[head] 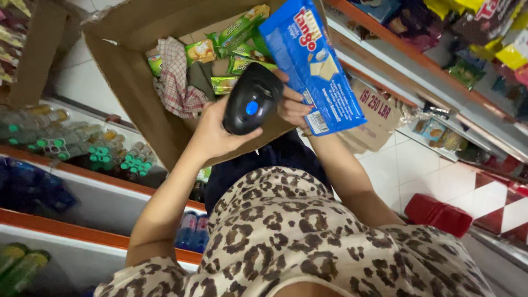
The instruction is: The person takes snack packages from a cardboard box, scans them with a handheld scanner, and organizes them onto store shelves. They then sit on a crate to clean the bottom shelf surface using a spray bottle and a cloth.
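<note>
My left hand (212,135) grips a black handheld barcode scanner (250,99) with a blue button. It sits right beside the lower end of a blue wafer packet (313,60), which my right hand (291,107) holds by its lower edge. The packet's barcode end is next to the scanner head. Both are raised over an open cardboard box (126,82) in front of me, which holds several green snack packets (236,33) and a checked cloth (176,82).
Shelves with orange edges on the left carry bottles with green caps (110,154). On the right, a shelf holds bags of snacks (467,33). A second cardboard box (374,118) and a red plastic item (437,214) sit on the tiled floor.
</note>
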